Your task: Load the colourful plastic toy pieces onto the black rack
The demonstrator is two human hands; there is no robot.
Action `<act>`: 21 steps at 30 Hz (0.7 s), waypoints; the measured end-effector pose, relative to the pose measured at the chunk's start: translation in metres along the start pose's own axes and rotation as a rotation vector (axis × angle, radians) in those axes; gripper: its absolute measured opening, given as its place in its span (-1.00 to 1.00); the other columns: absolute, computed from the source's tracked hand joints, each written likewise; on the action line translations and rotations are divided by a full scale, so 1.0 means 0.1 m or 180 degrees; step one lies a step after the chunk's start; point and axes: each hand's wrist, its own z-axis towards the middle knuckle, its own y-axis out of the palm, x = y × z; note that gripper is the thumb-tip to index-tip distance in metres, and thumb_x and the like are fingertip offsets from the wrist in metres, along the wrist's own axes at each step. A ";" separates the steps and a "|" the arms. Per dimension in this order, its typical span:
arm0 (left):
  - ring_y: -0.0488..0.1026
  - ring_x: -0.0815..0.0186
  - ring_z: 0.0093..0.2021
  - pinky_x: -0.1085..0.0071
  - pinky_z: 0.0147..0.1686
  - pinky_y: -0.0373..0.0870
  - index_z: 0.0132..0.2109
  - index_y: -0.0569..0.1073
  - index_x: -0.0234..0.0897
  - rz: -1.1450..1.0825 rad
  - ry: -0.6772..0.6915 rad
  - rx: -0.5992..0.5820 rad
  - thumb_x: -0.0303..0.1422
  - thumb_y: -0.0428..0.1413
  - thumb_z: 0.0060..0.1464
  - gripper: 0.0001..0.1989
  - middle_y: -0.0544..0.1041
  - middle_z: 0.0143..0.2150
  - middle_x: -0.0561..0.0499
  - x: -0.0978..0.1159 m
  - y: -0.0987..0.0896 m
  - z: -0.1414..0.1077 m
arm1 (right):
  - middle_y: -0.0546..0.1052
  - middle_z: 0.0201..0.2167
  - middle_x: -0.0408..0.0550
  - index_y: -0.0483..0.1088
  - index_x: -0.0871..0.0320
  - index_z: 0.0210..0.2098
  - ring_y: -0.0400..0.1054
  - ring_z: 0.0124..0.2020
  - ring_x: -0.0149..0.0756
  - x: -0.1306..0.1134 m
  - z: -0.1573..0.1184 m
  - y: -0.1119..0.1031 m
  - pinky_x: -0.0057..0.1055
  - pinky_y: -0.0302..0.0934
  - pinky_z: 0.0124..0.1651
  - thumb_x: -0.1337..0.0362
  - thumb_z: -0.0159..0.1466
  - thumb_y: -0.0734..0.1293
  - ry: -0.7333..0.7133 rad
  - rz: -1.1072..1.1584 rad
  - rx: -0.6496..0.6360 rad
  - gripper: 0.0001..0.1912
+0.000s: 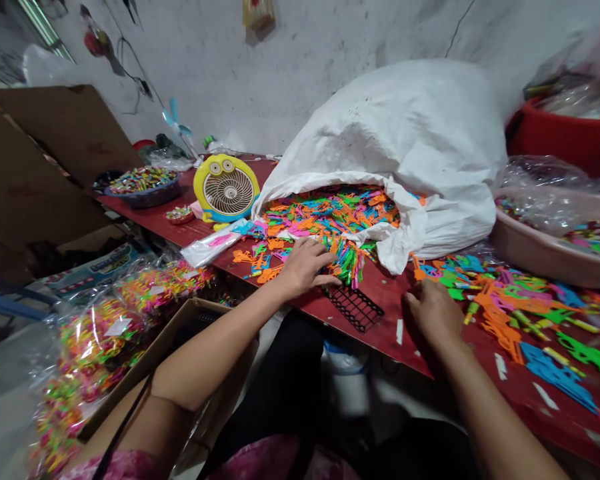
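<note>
My left hand [305,267] lies palm down at the edge of a heap of bright plastic pieces [325,220], its fingers spread, with the fingertips just above a black plastic grid rack [354,308]. The heap, in orange, pink, green and blue, spills from the mouth of a white woven sack [405,140]. My right hand [433,313] is curled downward over the red tabletop [385,300], close to a spread of orange, green and blue pieces [525,320]. Its fingertips are hidden, so I cannot tell whether it holds anything.
A yellow cartoon-shaped fan [225,189] and a bowl of small pieces [143,187] stand at the far left of the table. A pink basin [540,247] and a red tub [555,133] sit on the right. Bagged colourful goods [95,340] and a cardboard box [180,340] lie below the left edge.
</note>
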 end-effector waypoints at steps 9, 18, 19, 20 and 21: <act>0.35 0.09 -0.20 0.24 -0.23 0.19 -0.33 0.51 -0.31 0.0250 -0.0320 -0.0116 0.24 -0.11 0.10 -0.32 0.45 -0.32 -0.16 0.44 -0.01 0.20 | 0.49 -0.23 0.16 0.38 0.19 -0.22 0.38 -0.25 -0.08 0.11 0.16 -0.03 -0.26 0.14 -0.30 0.17 0.23 0.25 0.0260 -0.0003 0.0109 -0.77; 0.38 0.16 -0.16 0.33 -0.22 0.24 -0.08 0.54 -0.25 -0.0176 0.0039 -0.0492 0.06 0.09 0.13 -0.52 0.45 -0.21 -0.10 0.13 -0.11 0.18 | 0.40 -0.58 -0.14 0.27 0.08 -0.38 0.33 -0.58 -0.27 0.05 -0.12 -0.10 -0.32 0.23 -0.48 0.12 0.05 0.39 0.0963 0.3239 0.0071 -0.74; 0.38 0.16 -0.16 0.34 -0.22 0.24 -0.08 0.55 -0.25 -0.0204 -0.0019 -0.0501 0.04 0.12 0.12 -0.54 0.44 -0.21 -0.09 0.12 -0.10 0.19 | 0.37 -0.60 -0.17 0.26 0.07 -0.38 0.31 -0.59 -0.30 0.01 -0.17 -0.07 -0.34 0.23 -0.50 0.12 0.03 0.41 0.0923 0.3546 0.0067 -0.72; 0.39 0.17 -0.18 0.34 -0.23 0.25 -0.09 0.55 -0.24 -0.0244 -0.0083 -0.0515 0.03 0.14 0.11 -0.56 0.44 -0.22 -0.08 0.11 -0.09 0.20 | 0.35 -0.61 -0.20 0.25 0.07 -0.39 0.30 -0.60 -0.33 -0.03 -0.21 -0.03 -0.36 0.24 -0.51 0.13 0.02 0.41 0.0833 0.3634 0.0087 -0.72; 0.39 0.18 -0.19 0.34 -0.24 0.26 -0.09 0.56 -0.23 -0.0297 -0.0139 -0.0532 0.02 0.15 0.10 -0.56 0.44 -0.23 -0.07 0.10 -0.09 0.21 | 0.35 -0.60 -0.21 0.25 0.08 -0.39 0.30 -0.59 -0.34 -0.06 -0.25 0.02 -0.37 0.24 -0.51 0.13 0.03 0.40 0.0714 0.3565 0.0119 -0.73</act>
